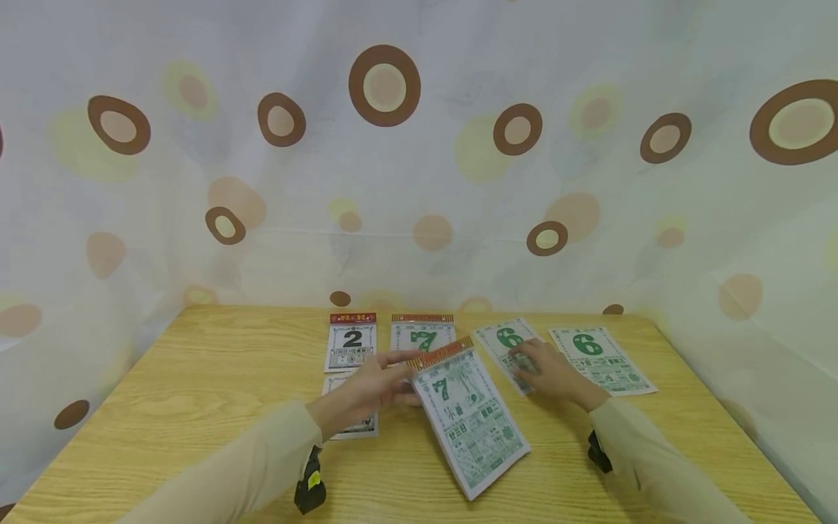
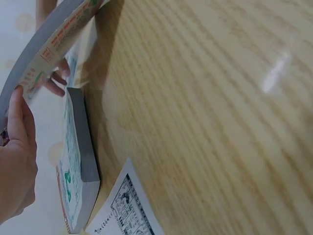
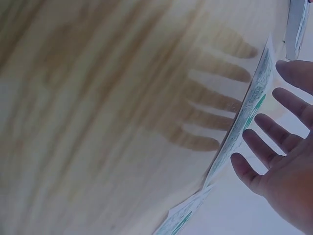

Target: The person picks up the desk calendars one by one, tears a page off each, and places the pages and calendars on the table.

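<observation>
My left hand (image 1: 366,391) pinches a thick tear-off calendar pad (image 1: 470,423) by its red-and-gold bound top edge. A green 7 is printed on the pad, which hangs tilted above the table. In the left wrist view, the thumb or a finger lies against the underside of the pad (image 2: 51,51). My right hand (image 1: 553,372) is over a calendar sheet with a green 6 (image 1: 495,339), fingers spread. Seen from the right wrist, that hand (image 3: 288,161) has straight, separated fingers above the sheet (image 3: 247,115); nothing is held.
Another green 6 sheet (image 1: 605,367) lies at the right. A second thick 7 pad (image 1: 422,332) lies behind the held one. Left of it is a black 2 sheet (image 1: 351,348), with another sheet (image 1: 360,428) in front, partly hidden by my left arm. A patterned curtain (image 1: 419,182) backs the wooden table (image 1: 196,378).
</observation>
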### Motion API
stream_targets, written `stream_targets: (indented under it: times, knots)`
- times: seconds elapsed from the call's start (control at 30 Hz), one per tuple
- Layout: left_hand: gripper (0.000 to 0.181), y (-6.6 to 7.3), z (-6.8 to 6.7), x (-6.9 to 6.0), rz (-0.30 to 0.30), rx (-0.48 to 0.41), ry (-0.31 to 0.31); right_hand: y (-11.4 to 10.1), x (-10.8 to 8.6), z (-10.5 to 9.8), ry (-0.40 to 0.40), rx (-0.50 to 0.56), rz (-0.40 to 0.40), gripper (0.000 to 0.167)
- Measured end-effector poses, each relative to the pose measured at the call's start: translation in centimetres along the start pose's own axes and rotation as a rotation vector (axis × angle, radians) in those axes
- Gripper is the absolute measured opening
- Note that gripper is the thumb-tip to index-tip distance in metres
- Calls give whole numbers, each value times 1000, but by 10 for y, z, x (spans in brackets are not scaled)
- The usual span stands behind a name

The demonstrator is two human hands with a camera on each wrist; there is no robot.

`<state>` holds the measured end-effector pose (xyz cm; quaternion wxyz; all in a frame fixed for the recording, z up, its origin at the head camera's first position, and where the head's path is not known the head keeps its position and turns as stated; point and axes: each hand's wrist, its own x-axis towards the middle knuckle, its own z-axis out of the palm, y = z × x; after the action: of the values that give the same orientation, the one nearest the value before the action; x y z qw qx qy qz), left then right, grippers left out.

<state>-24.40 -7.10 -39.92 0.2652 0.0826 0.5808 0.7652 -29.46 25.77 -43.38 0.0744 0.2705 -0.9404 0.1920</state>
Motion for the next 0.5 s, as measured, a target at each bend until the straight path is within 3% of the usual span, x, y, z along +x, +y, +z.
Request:
stream_targets:
  times: [0.5]
  knots:
    - [56, -16, 9, -10, -3, 14, -102, 7, -2, -2, -68, -58, 25, 33]
